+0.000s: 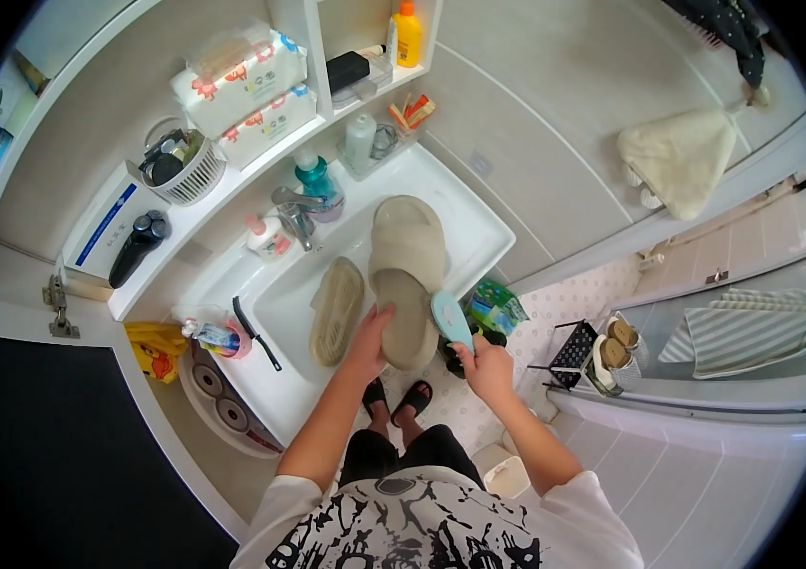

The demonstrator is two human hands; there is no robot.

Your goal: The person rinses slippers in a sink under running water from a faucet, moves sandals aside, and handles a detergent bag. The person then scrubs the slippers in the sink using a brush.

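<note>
A beige slide slipper is held over the sink by my left hand, which grips its left edge near the heel. My right hand is closed around the handle of a light blue brush. The oval brush head is against or right beside the slipper's right edge; its bristles are hidden. A second beige slipper lies sole up in the white sink, left of my left hand. Behind the slippers stands the metal faucet.
On the sink's left rim lies a black-handled tool beside a pink cup. Soap and blue mouthwash bottles flank the faucet. A shelf above holds wipes, a basket and a shaver. A green packet sits below right.
</note>
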